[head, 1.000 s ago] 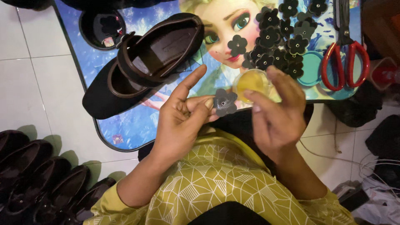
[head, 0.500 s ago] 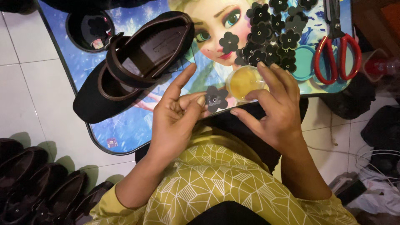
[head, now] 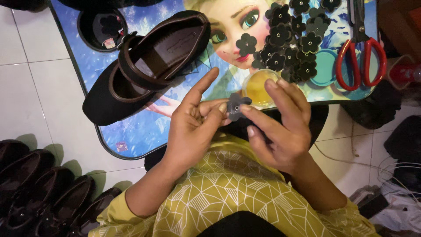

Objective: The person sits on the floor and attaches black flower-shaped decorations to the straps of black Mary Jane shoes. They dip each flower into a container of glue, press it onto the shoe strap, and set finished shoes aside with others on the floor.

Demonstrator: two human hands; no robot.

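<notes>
Here the tray [head: 131,145], a low printed board over the tiled floor, carries 2 black shoes [head: 144,66] nested one in the other at its left, red scissors [head: 360,61] at its right edge, a teal lid [head: 325,68] beside them and a heap of black flowers [head: 291,39] near the top. A row of dark shoes [head: 39,193] stands on the floor at lower left. The left hand [head: 193,127] is pinched shut on 1 small flower [head: 237,105], thumb and middle finger gripping its left edge while the forefinger sticks out straight. The right hand [head: 280,127] curls loosely, its forefinger tip touching the flower's right side and its upper fingers lying over the glue pot [head: 256,87], a small cup of yellow glue just behind the flower. To do this well, I judge the flower should be held by its edge only, back kept clear, and the glue laid thin so none squeezes onto the petals. Compared with 1 second ago, the right hand no longer hides the pot, and the flower sits higher between both hands; the view has drifted left.
</notes>
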